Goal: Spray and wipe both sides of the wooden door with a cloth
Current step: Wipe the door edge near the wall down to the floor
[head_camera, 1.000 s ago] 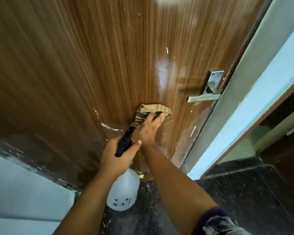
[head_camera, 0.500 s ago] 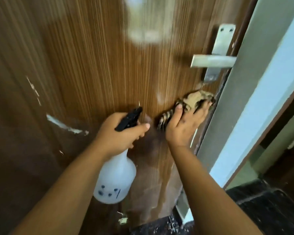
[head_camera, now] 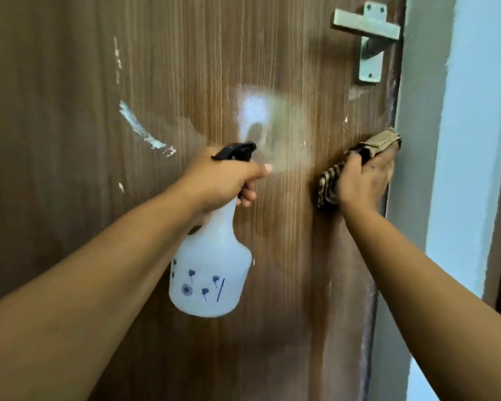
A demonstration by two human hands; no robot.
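Note:
The brown wooden door [head_camera: 70, 140] fills the view, marked with white paint smears and a pale misted patch at its middle. My left hand [head_camera: 224, 180] is shut around the neck of a white spray bottle [head_camera: 210, 273] with a black nozzle, pointed at the door, and a fine mist hangs in front of the nozzle. My right hand [head_camera: 365, 180] presses a striped brown cloth [head_camera: 379, 143] flat against the door near its right edge, below the handle.
A metal lever handle [head_camera: 365, 23] sits at the upper right of the door. The grey door edge [head_camera: 408, 169] and a pale blue wall [head_camera: 475, 140] run down the right side.
The view has risen and closed in on the door. My right hand slid the cloth rightward to the door's edge. My left hand raised the bottle, and mist now shows at the nozzle.

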